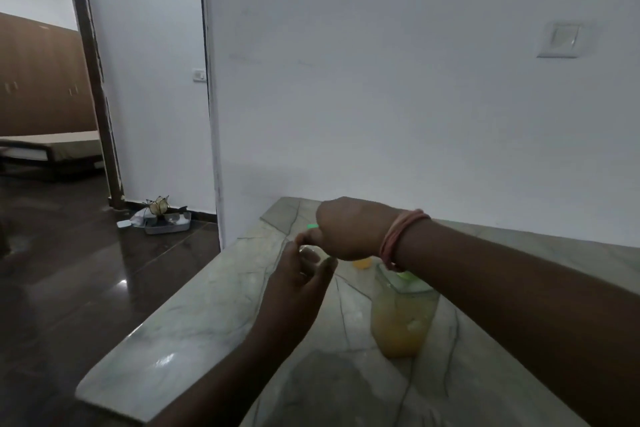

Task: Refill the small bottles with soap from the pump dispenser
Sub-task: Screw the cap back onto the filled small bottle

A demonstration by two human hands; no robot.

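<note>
- Both hands meet over the far left part of the marble counter [194,329]. Frame is motion-blurred, so details are soft.
- Left hand [299,279]: fingers curled, pinching something small and clear near its fingertips. I read it as a small bottle [306,250], but it's mostly hidden and blurred.
- Right hand [346,229]: fingers curled down, back of hand toward camera, meeting the left hand's fingertips at the bottle top. A green bit [312,226] shows just beyond the knuckles; likely a cap or nozzle, can't tell which. What the right hand actually holds I can't tell.
- Soap supply: clear container of yellow-orange liquid [401,319] stands upright on the counter, under my right forearm, near the hands. Its green top [407,277] is half covered by the wrist.
- Another bit of yellow [362,263] sits on the counter just below the right hand; too blurred to identify.
- My read: step is opening or closing the small bottle.
- To do it well: keep the bottle upright, twist with the right hand only and hold the left hand steady.
- Watch the right forearm: it's close over the big container and could knock it.
- I'd tilt the head down; the work sits low in view.
</note>
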